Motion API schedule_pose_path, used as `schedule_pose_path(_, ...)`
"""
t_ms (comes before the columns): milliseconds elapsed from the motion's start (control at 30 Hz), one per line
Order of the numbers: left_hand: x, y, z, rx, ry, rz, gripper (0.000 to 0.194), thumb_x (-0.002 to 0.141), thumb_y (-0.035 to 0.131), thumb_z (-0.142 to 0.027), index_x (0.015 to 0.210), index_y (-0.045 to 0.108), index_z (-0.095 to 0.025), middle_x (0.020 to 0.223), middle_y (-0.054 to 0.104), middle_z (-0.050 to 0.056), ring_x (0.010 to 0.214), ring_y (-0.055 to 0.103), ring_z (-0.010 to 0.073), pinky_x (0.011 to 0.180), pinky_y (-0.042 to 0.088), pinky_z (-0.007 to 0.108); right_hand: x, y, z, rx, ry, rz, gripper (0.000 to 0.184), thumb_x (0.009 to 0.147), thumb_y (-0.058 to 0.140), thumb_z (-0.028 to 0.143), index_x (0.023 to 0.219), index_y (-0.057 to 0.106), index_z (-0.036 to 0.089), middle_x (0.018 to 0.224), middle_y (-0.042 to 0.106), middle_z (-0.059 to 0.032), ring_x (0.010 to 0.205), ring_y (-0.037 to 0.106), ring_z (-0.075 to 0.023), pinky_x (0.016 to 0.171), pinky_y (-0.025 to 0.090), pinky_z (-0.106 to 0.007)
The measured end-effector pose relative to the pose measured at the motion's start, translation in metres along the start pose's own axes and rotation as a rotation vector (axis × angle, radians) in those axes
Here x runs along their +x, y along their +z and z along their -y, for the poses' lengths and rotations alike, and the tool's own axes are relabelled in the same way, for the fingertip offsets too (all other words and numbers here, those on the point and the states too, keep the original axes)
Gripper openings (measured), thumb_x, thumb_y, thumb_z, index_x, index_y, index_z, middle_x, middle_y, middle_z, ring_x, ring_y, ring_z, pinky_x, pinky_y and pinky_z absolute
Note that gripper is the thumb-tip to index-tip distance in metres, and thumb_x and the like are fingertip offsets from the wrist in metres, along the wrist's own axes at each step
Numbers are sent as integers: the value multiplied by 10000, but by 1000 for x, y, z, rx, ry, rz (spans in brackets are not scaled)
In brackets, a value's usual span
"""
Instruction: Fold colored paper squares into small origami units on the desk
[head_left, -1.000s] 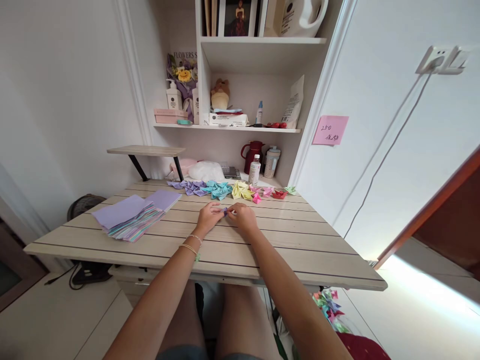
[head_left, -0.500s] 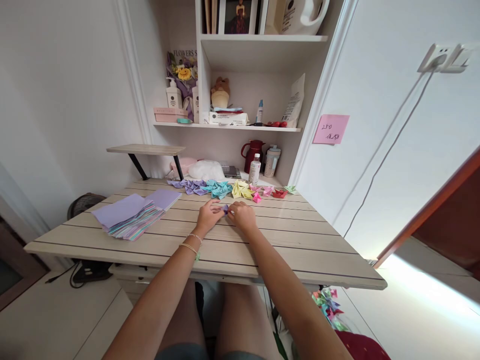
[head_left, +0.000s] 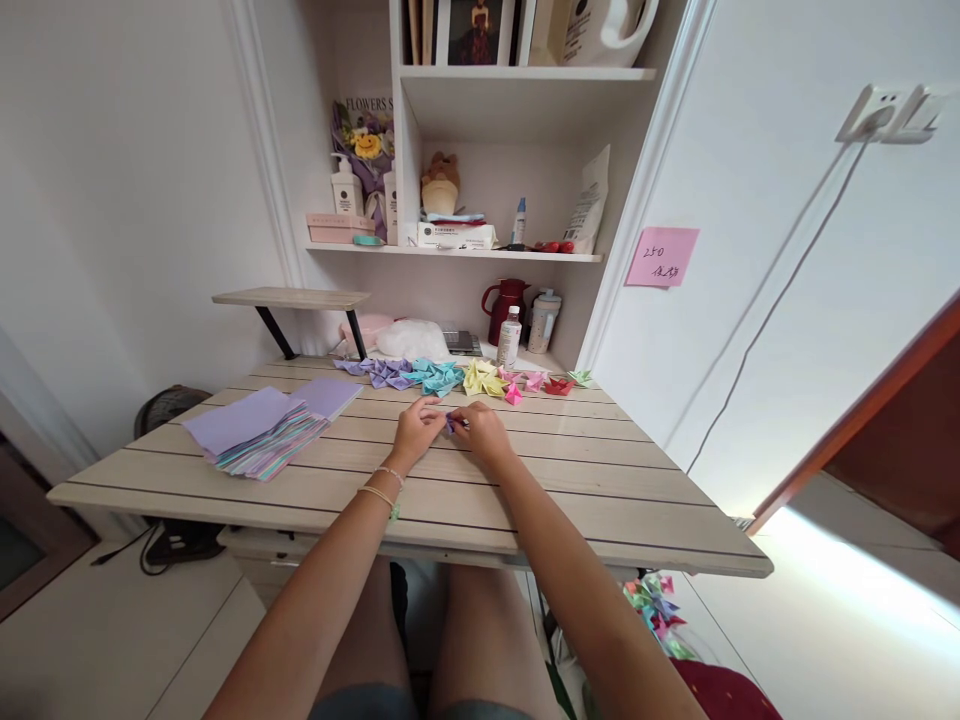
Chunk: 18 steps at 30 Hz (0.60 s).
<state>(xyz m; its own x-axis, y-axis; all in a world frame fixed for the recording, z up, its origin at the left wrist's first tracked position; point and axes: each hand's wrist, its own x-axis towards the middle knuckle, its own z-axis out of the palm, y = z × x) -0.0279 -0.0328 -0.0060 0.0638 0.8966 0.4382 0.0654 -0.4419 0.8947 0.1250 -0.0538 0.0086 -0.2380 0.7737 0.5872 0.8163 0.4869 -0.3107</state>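
Observation:
Between my two hands is a small folded piece of purple paper [head_left: 450, 424], mostly covered by fingers. My left hand [head_left: 418, 430] pinches it from the left, and my right hand [head_left: 482, 430] grips its right side. Both hands are low over the wooden desk. Behind them lies a row of folded paper figures: purple ones [head_left: 388, 374], blue ones [head_left: 435, 378], yellow ones [head_left: 484, 379], several pink ones [head_left: 535, 381], a red one [head_left: 559, 387] and a green one [head_left: 581, 378]. Left of my hands sits a stack of coloured paper sheets [head_left: 274, 440] with purple sheets on top.
The slatted desk [head_left: 600, 500] ends at a front edge above my legs. A clear bottle [head_left: 509, 340], a red jug [head_left: 507, 312] and a tumbler [head_left: 544, 322] stand at the back. A small raised shelf [head_left: 291, 298] is at back left. More folded paper [head_left: 658, 608] lies below, right.
The purple paper has turned slightly between my fingers, and less of it shows than half a second ago. My right fingers have shifted a little on it. The other things stay put.

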Motion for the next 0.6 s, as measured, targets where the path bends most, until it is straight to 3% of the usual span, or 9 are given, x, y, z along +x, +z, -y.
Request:
schedule_pose_path(200,0,2,-2,-86,-82,11,391,631,683,-243,1001,599,-147,723,690,58,662,651,166,649,523,273,1,1,-4,118,50,-8,124,719,580,142,726,684,209,710,650,-57,783,562,-184,708,392,-251)
schedule_pose_path(300,3,2,-5,-213,-142,6,454,614,713,-302,1016,589,-130,766,695,79,675,653,169,659,527,291,2,3,-8,211,131,-61,131,748,542,202,754,672,193,720,660,-45,713,572,-170,663,407,-249)
schedule_pose_path(467,5,5,-1,-371,-222,132,467,562,761,-297,973,624,-123,871,689,98,730,650,165,694,528,304,5,6,-14,410,223,-118,255,788,449,313,797,645,150,727,668,-33,654,591,-146,603,440,-230)
schedule_pose_path(600,3,6,4,-360,-261,157,497,504,796,-248,952,630,-113,795,688,75,668,643,148,662,536,299,3,10,-13,535,227,-93,223,732,495,300,773,651,147,706,675,-27,603,585,-133,571,447,-223)
